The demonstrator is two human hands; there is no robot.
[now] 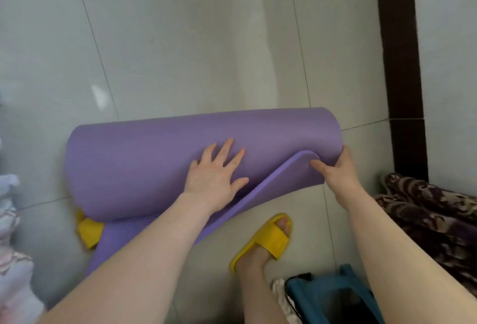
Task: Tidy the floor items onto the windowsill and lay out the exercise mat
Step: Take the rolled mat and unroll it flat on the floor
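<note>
A thick purple exercise mat (144, 153) lies rolled on the grey tiled floor, its loose end peeling back toward me. My left hand (215, 176) rests flat on top of the roll with fingers spread. My right hand (335, 168) pinches the loose corner of the mat at the roll's right end, thumb on top. The unrolled strip runs down to the left under my left forearm.
My feet wear yellow slippers: one (268, 239) stands just below the mat, the other (89, 229) is partly under the roll. A blue stool (333, 290) is at the bottom right, patterned brown fabric (426, 210) at the right, a dark door frame (402, 65) behind.
</note>
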